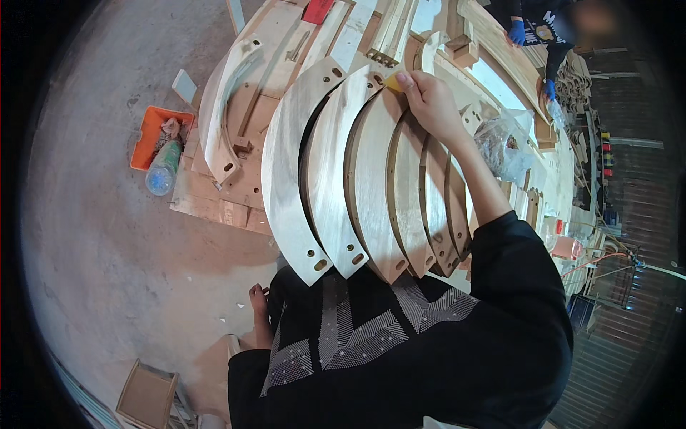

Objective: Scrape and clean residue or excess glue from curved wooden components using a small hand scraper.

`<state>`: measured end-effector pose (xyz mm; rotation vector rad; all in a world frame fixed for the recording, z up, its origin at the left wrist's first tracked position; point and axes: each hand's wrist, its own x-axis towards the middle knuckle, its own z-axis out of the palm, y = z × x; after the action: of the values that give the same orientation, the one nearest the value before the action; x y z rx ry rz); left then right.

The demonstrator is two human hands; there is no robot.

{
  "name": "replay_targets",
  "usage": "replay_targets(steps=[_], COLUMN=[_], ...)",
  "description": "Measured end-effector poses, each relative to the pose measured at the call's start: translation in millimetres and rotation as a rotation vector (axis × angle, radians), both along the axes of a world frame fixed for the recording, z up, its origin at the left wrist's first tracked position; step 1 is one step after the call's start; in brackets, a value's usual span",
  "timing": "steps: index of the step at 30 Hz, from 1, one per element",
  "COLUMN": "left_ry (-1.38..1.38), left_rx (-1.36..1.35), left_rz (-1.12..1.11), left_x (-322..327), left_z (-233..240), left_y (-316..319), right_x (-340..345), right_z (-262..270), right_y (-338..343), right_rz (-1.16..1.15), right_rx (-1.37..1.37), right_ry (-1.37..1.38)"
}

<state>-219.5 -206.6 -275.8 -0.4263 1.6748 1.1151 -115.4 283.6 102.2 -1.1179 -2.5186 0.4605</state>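
Observation:
My right hand [435, 104] grips a small yellow piece [395, 82], perhaps sandpaper, at the upper end of a row of curved wooden pieces. Several of these crescent-shaped pieces [292, 161] lie side by side, overlapping in a fan; holes and slots show near their ends. The nearer tips reach the front of my black shirt. My left hand [259, 298] hangs low at my left side, away from the wood, its fingers partly curled; whether it holds anything is unclear. One more curved wooden piece [217, 118] lies apart on the workbench to the left.
An orange bin [143, 140] with a plastic bottle [162, 170] stands left of the workbench [244, 201]. A clear plastic bag [502, 142] sits right of my forearm. Across the bench, a person wears blue gloves [517, 33] near long boards. A small wooden stand [147, 394] is at lower left.

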Motion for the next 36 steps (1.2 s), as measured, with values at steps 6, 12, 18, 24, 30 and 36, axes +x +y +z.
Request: replay_targets(steps=[6, 12, 18, 24, 30, 36], left_ry=[0.031, 0.062, 0.107, 0.111, 0.207, 0.114], left_rx=[-0.015, -0.017, -0.011, -0.028, 0.010, -0.030], left_rz=[0.018, 0.033, 0.051, -0.013, 0.049, -0.074], left_x=[9.8, 14.4, 12.8, 3.3, 8.5, -2.2], left_z=[18.6, 30.6, 44.0, 65.0, 45.8, 14.6], left_y=[2.2, -1.3, 10.0, 27.6, 14.1, -1.9], right_x=[-2.0, -0.1, -1.5, -2.1, -3.5, 24.8], right_z=[-1.1, -2.5, 7.3, 14.6, 34.2, 40.7], right_y=[-0.2, 4.4, 4.3, 12.0, -2.3, -62.7], right_rz=[0.059, 0.137, 0.152, 0.264, 0.119, 0.112], right_rx=[0.056, 0.118, 0.163, 0.233, -0.095, -0.672], right_ry=[0.016, 0.062, -0.098, -0.186, -0.215, 0.058])
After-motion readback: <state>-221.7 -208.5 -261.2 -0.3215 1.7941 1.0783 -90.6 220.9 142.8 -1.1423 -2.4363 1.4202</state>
